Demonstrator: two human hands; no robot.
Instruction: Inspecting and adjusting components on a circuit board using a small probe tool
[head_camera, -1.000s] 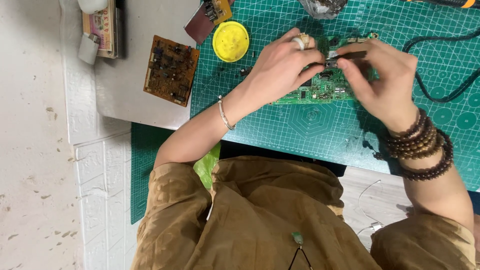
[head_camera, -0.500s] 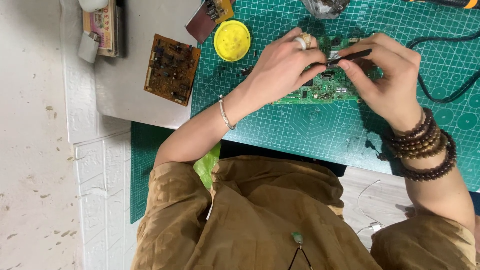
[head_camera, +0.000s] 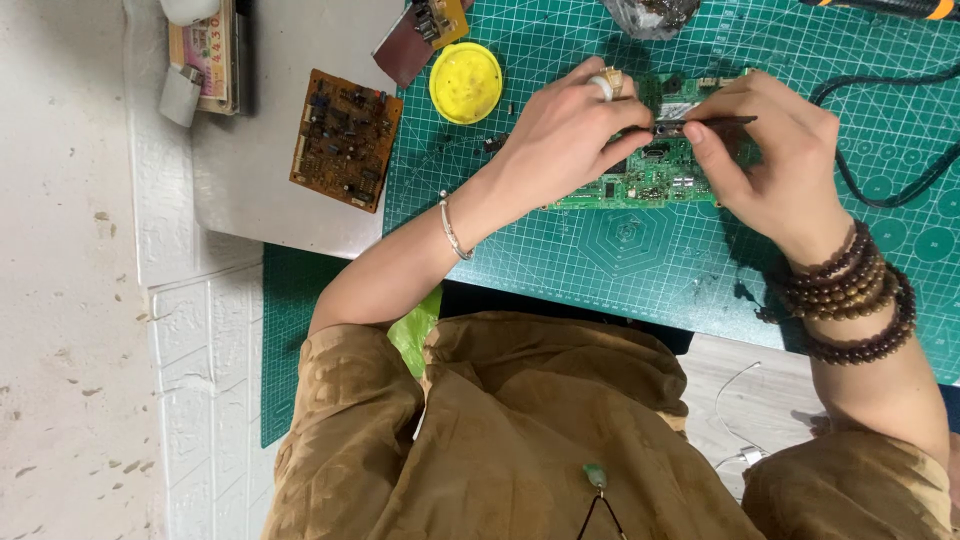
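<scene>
**Two hands on a green board**

Two hands meet over a green board (head_camera: 650, 178) that lies flat on the green mat (head_camera: 620, 260) on the desk (head_camera: 270, 200). The left hand (head_camera: 565, 140), with a pale ring on one finger and a thin bangle (head_camera: 452, 228) at the wrist, rests on the board's left part; its fingers are curled together and their tips press at the board's middle. The right hand (head_camera: 775, 165) has thumb and fingers clamped on a slim dark tool (head_camera: 705, 123) — held level, its tip pointing left to just beside the left fingertips. What kind of tool it is cannot be told. Dark bead bracelets (head_camera: 850, 300) wrap the right wrist.

Around the work: a yellow lid (head_camera: 466, 83) lies on the mat to the left of the left hand, near but apart from it. A brown board (head_camera: 345, 138) sits on the grey desk surface, just off the mat's left edge. A black cable (head_camera: 880, 170) curves over the mat at the right, well apart from the green board. A clear bag (head_camera: 650, 15) lies at the top edge — its contents are too small to tell.
</scene>
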